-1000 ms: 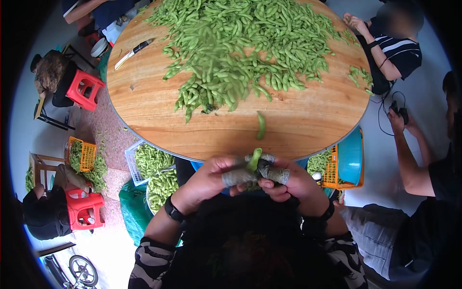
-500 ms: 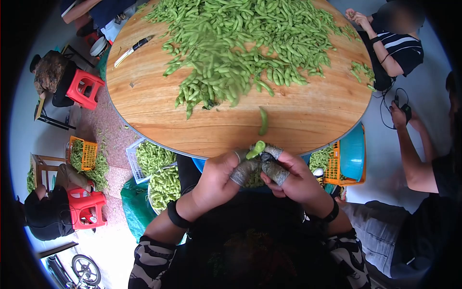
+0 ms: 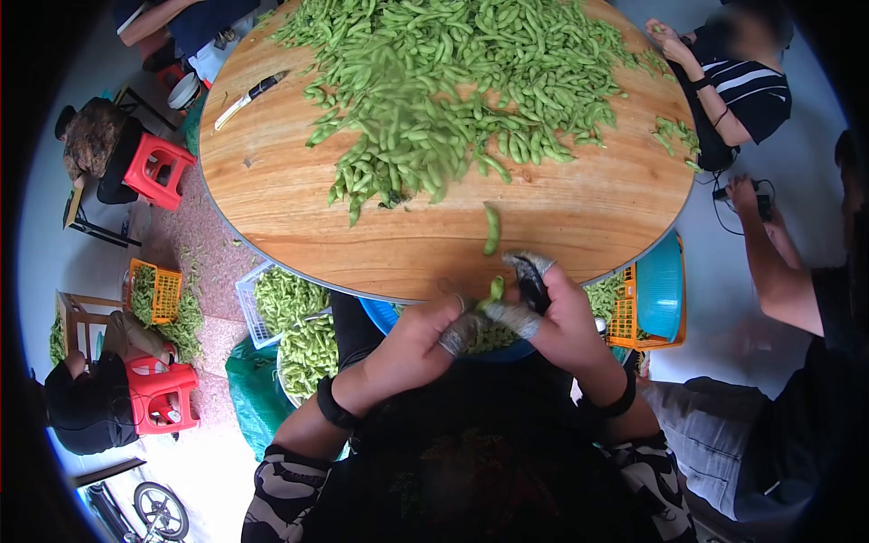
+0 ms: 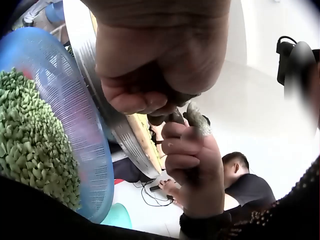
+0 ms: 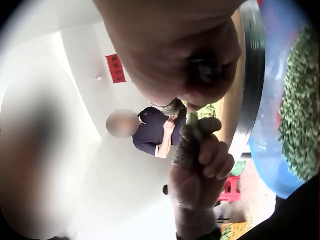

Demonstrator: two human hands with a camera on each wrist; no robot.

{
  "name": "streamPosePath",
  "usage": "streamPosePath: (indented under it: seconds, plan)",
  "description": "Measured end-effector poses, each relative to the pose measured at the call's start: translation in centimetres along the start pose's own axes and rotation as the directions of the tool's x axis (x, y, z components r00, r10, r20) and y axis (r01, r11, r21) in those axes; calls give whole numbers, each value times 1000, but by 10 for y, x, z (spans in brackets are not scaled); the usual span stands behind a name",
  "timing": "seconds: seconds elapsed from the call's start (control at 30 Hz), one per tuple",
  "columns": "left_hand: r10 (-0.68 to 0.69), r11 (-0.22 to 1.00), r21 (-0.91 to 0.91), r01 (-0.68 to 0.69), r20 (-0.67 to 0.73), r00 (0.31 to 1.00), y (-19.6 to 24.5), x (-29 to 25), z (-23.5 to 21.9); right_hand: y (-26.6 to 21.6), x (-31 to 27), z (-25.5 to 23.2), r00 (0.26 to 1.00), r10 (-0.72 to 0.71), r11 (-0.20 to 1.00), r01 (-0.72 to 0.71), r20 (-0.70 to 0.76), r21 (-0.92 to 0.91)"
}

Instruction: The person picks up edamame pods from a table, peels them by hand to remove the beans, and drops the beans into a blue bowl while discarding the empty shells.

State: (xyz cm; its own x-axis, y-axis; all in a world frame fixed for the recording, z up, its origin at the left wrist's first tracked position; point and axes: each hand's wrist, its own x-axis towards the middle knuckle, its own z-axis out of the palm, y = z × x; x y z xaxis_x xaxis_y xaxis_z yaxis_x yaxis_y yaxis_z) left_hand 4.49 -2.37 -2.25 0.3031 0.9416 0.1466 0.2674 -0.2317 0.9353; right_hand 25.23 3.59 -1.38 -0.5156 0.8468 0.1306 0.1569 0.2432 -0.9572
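Note:
In the head view my left hand (image 3: 421,339) pinches a green edamame pod (image 3: 496,290) over the table's near edge. The right wrist view shows the pod (image 5: 192,120) upright between the left hand's wrapped thumb and finger. My right hand (image 3: 570,317) is close on the other side, thumb and forefinger spread in a V, the lower wrapped digit right at the pod. Grey wrapping covers these digits, with a black patch on the right ones. Below both hands is a blue basket (image 4: 92,165) of shelled beans (image 4: 35,140). One loose pod (image 3: 491,228) lies just ahead.
A large heap of edamame pods (image 3: 471,81) covers the far part of the round wooden table (image 3: 281,208). A knife (image 3: 253,98) lies at its left. Filled crates and a green bag (image 3: 253,389) stand below left, an orange crate (image 3: 625,317) below right. Other people sit around.
Both hands were together around the pod; now the right thumb and forefinger have spread apart and the right hand has shifted slightly right and up. The pod stays with the left hand.

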Motion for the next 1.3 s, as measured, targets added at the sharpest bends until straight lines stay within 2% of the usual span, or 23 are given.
streamPosePath:
  seconds: [0.07, 0.1, 0.13, 0.17, 0.23, 0.27, 0.33, 0.37, 0.4, 0.43, 0.5, 0.53, 0.6, 0.67, 0.73, 0.77, 0.8, 0.87, 0.93, 1.07, 1.17, 1.23, 1.3]
  plan:
    - [70, 998, 9, -69, -22, 997, 10, 0, 2, -16, 4, 0, 995, 89, 991, -84, 38, -105]
    - [-109, 967, -223, 121, 66, 992, 12, -3, 0, -8, 5, 1, 994, 45, 999, -46, 103, 15]
    - [-259, 850, -421, 316, 189, 947, 15, -6, -3, -7, 4, 1, 994, 42, 999, -44, 102, 15]
    - [-257, 851, -420, 314, 188, 948, 20, -8, -8, -10, 2, 2, 985, 90, 991, -103, 145, 81]
    - [-421, 561, -649, 514, 311, 852, 26, -14, -18, -14, 1, 7, 967, 151, 977, -179, 206, 121]
    - [-419, 563, -647, 514, 313, 852, 22, -18, -20, -15, 1, 10, 968, 150, 977, -177, 202, 121]
    - [-403, 737, -474, 481, 263, 877, 10, -28, -19, -20, -2, 17, 986, 82, 966, -43, 147, -255]
    - [-401, 739, -471, 481, 266, 876, 7, -30, -16, -15, -4, 23, 995, -67, 956, 86, 73, -281]
    - [-280, 917, -255, 307, 139, 950, 5, -32, -10, -16, -6, 25, 995, -68, 956, 85, 72, -280]
    - [-118, 993, 2, 118, 45, 992, 4, -34, -7, -18, -7, 27, 992, -76, 939, 105, 98, -327]
    - [-131, 991, 46, 128, 81, 988, 7, -38, -8, -17, -10, 29, 988, -85, 919, 128, 128, -372]
    - [-144, 987, 93, 133, 122, 982, 8, -39, -9, -14, -11, 30, 978, -54, 919, 128, 203, -373]
    - [-193, 980, 89, 180, 165, 967, 10, -42, -11, -12, -13, 27, 962, -21, 917, 126, 272, -377]
    - [-240, 970, 87, 226, 209, 948, 15, -42, -15, -13, -15, 20, 905, 140, 962, -28, 402, -273]
    - [-228, 966, -67, 248, 220, 948, 22, -41, -18, -17, -15, 21, 911, 152, 960, -44, 384, -276]
    - [-228, 966, -69, 247, 215, 950, 20, -42, -16, -19, -15, 22, 916, 161, 959, -57, 366, -278]
    - [-206, 978, 15, 206, 161, 965, 16, -42, -12, -16, -15, 26, 916, 158, 958, -52, 368, -281]
    - [-180, 980, 104, 168, 113, 977, 11, -42, -6, -5, -20, 40, 957, -4, 899, 130, 289, -419]
    - [-337, 914, 290, 284, 151, 929, 10, -43, -2, 3, -23, 49, 961, 8, 891, 119, 277, -438]
    - [-405, 884, 317, 345, 147, 902, 8, -42, -2, 19, -25, 54, 940, 62, 884, 104, 336, -456]
    - [-325, 931, 228, 286, 155, 933, -14, -52, -8, 24, -25, 57, 939, 51, 875, 122, 340, -468]
    - [-371, 923, -39, 382, 166, 914, -20, -54, -12, 27, -18, 55, 924, 98, 854, 112, 369, -508]
    - [-424, 896, -68, 438, 154, 892, -19, -52, -16, 36, -11, 54, 903, 160, 838, 90, 399, -539]
